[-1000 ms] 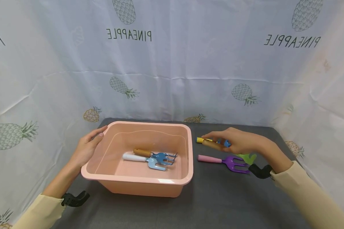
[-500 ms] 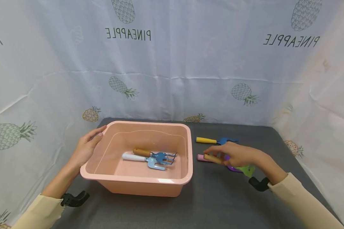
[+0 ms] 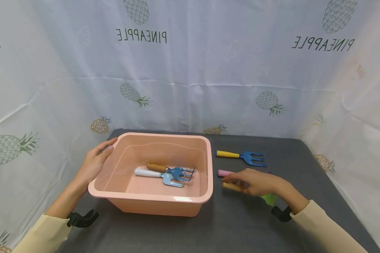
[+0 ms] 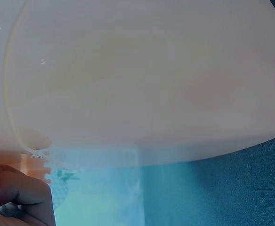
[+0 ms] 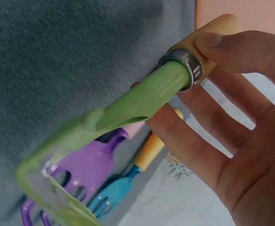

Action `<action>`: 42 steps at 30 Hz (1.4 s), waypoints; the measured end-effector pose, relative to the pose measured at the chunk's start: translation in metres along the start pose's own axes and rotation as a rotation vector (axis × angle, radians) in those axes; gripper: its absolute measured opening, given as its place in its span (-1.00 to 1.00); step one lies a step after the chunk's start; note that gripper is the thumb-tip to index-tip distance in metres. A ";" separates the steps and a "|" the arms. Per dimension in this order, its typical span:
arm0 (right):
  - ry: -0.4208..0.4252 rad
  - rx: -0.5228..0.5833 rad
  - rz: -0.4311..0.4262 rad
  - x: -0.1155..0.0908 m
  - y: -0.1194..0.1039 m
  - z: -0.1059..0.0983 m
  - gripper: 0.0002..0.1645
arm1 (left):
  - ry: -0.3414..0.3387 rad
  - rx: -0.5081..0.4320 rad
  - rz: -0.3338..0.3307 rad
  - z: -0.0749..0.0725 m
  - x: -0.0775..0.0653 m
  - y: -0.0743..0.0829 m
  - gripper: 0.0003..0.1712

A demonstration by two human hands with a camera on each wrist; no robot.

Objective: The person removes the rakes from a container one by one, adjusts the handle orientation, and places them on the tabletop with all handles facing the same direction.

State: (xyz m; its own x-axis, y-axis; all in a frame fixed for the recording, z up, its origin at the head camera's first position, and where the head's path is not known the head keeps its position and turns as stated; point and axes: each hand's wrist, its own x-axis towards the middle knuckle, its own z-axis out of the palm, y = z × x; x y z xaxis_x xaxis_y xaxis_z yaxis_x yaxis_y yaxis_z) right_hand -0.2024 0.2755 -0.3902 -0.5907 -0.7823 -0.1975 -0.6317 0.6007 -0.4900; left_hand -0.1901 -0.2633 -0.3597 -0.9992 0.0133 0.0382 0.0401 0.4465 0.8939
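Observation:
In the head view, my left hand (image 3: 93, 163) grips the left rim of a pink plastic basin (image 3: 152, 207). Its fingers curl at the rim in the left wrist view. Inside the basin lie a white-handled light blue garden fork (image 3: 149, 173) and a blue cultivator with a brown handle (image 3: 156, 167). My right hand (image 3: 256, 182) pinches the wooden handle (image 5: 196, 49) of a green garden tool (image 5: 133, 103) between thumb and fingers. The tool's head is blurred, its exact shape unclear. Beneath it lies a purple garden fork (image 5: 88, 162) with a pink handle (image 3: 224, 173), mostly covered by the hand in the head view.
A blue garden fork with a yellow handle (image 3: 228, 154) lies farther back, right of the basin. Dark grey cloth (image 3: 240, 225) covers the table. A white pineapple-print curtain (image 3: 190, 63) surrounds the back and sides.
My right hand has come nearer the front with the green tool, uncovering the yellow-handled fork and covering most of the purple one. The left hand and basin stay put.

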 end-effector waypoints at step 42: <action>0.026 -0.170 -0.028 0.005 0.004 0.044 -0.18 | 0.018 0.024 0.024 -0.001 0.000 0.000 -0.32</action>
State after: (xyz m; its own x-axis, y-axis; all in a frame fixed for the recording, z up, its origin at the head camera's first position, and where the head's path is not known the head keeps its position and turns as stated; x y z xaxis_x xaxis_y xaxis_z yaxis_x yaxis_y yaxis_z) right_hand -0.1857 0.2672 -0.4303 -0.5833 -0.7957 -0.1630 -0.7223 0.5999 -0.3440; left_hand -0.1897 -0.2641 -0.3592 -0.9977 0.0086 0.0679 0.0640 0.4676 0.8816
